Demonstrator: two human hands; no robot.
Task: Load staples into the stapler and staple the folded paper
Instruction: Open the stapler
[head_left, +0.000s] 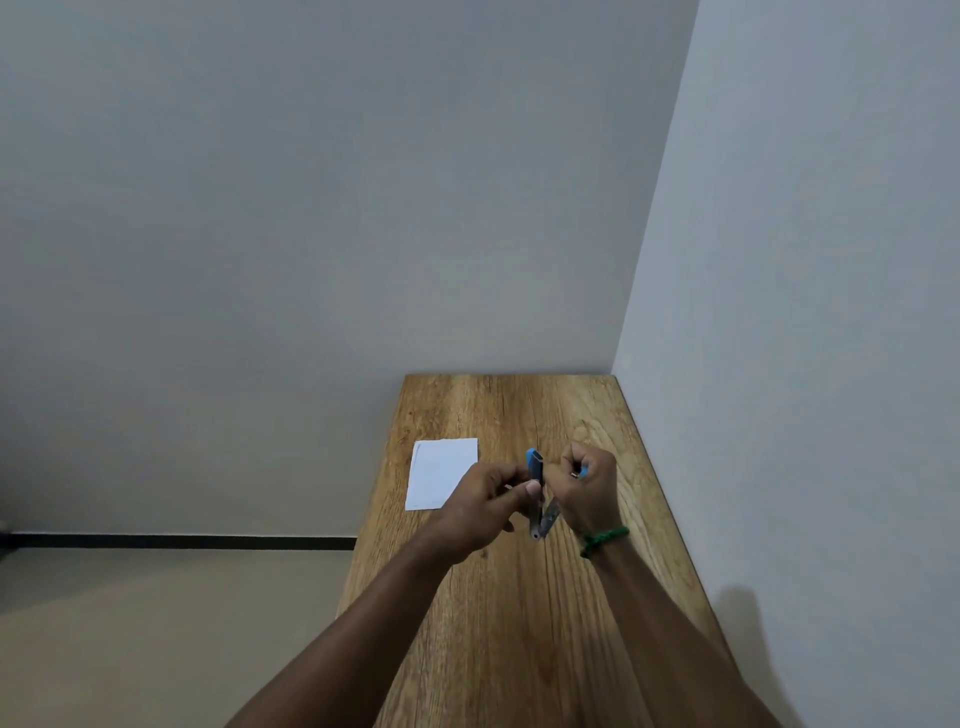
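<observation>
A small blue stapler (535, 470) is held above the wooden table (519, 623), swung open in a V. Its blue top arm stands upright, and its metal base (549, 517) slants down to the hinge. My left hand (485, 506) pinches the upright arm between thumb and fingers. My right hand (589, 486) grips the other arm, with a bit of blue and metal showing between its fingers. I cannot make out any staples. The folded white paper (441, 473) lies flat on the table to the left of my hands, partly behind my left hand.
The table stands in a room corner, with a wall along its right edge and another behind its far end. Its left edge drops to a beige floor. A green band (602, 539) circles my right wrist.
</observation>
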